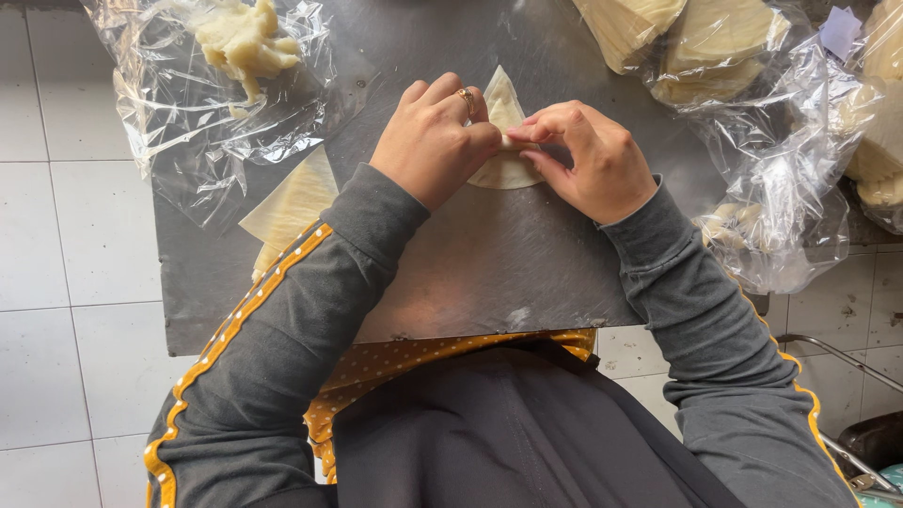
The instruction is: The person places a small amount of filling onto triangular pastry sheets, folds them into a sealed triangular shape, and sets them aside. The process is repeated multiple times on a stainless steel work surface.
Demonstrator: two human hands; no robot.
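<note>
Grey sheet-metal work board [489, 273] fills most of what I see, with clear plastic bags of pale dough [226, 56] and stacked wrappers [715, 47] at its far corners. My left hand [435, 141] and right hand [588, 155] meet at the board's middle, fingers closed narrow, pinching a thin cream-coloured triangular pastry sheet [503, 108]. A small gold ring [467, 94] sits on the left hand.
</note>
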